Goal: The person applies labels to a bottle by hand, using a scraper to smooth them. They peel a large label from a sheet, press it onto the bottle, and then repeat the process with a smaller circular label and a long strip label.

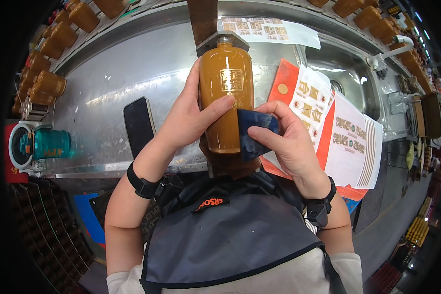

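An amber-brown glass bottle (224, 131) with gold decals on its front lies with its neck pointing away from me. My left hand (193, 112) grips its left side, the thumb laid over the front beside the lower gold marking. Between the thumb and fingers of my right hand (294, 142) is a dark blue flat scraper (250, 128), whose edge is at the bottle's lower right side. Under the bottle, a brown support (203, 22) runs away from me, with a grey metal bracket (245, 45) behind the bottle's shoulder.
Printed decal sheets (360, 139) and an orange-red sheet (282, 76) lie right of the bottle. Another decal sheet (299, 36) is farther back, near a sink (323, 54) and faucet (402, 46). A phone (138, 122) and teal jug (54, 143) are left. Several brown bottles (83, 17) line the back.
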Demonstrator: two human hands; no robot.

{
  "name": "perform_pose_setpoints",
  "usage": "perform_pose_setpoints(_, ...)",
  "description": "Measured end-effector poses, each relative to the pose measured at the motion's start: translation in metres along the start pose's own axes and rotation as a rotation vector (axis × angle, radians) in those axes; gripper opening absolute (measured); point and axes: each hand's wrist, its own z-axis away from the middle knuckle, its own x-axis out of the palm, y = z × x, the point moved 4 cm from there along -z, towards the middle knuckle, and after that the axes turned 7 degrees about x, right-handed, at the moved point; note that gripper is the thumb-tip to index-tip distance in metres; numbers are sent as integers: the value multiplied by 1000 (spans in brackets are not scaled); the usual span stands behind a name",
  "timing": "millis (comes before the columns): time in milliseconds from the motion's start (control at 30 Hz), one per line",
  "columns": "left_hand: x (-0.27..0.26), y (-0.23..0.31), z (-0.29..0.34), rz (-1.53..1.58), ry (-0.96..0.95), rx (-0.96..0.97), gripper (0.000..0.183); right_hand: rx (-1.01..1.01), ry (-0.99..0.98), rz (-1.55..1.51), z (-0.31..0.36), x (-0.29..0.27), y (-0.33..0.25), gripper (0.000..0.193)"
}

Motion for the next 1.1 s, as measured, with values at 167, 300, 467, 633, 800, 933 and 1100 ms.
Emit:
perform_pose_setpoints(167,0,-1,-1,-11,5,-5,85,-2,4,28,-1,-1,-1,30)
perform_pose_setpoints(300,0,-2,-1,23,2,-11,86,4,18,48,-1,0,-1,30)
perform_pose_setpoints(467,-2,-7,-2,-16,1,2,87,-7,22,56,-3,-1,0,29)
perform_pose_setpoints(633,-4,-8,-2,53,35,-5,87,57,39,41,-20,-22,-9,28)
perform_pose_setpoints(800,-4,-14,2,16,59,11,87,-3,124,315,-43,-5,-25,52)
perform_pose_setpoints(933,-3,-15,2,-62,69,-1,86,-44,134,415,-50,-7,-22,65)
perform_pose_setpoints(1100,-3,-14,2,-66,70,14,86,-35,123,430,-51,-5,-23,64)
